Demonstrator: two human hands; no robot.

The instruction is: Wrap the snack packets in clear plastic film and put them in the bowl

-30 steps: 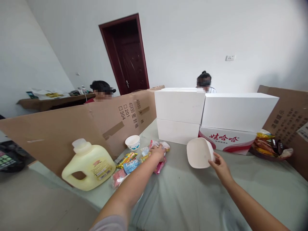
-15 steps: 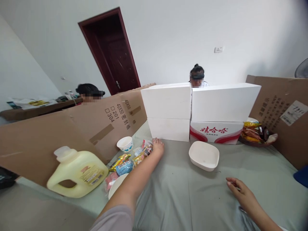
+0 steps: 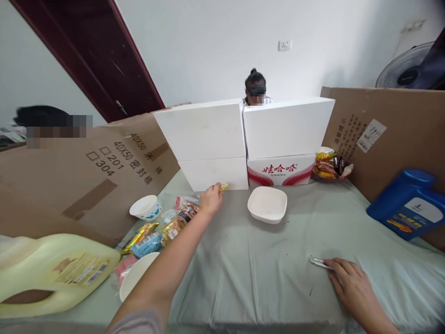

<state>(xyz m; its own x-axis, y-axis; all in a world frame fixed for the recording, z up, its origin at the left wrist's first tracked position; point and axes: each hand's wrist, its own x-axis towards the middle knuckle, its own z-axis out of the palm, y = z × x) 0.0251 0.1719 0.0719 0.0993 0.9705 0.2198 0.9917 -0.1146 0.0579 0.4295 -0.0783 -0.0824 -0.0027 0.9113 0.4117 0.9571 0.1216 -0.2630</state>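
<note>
Cloth-covered table (image 3: 264,260), cardboard walls (image 3: 104,171)

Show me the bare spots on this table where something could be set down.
Bare cloth lies between the white square dish and right hand, and from that dish across to the blue jug. Crowded: the snack packets around the left hand, beside the yellow jug.

Plain white plastered wall (image 3: 208,46), dark red wooden door (image 3: 93,55) at left, white wall socket (image 3: 284,45), grey round fan (image 3: 406,69) at right, soft even daylight, grey-green cloth-covered tabletop (image 3: 260,260)
</note>
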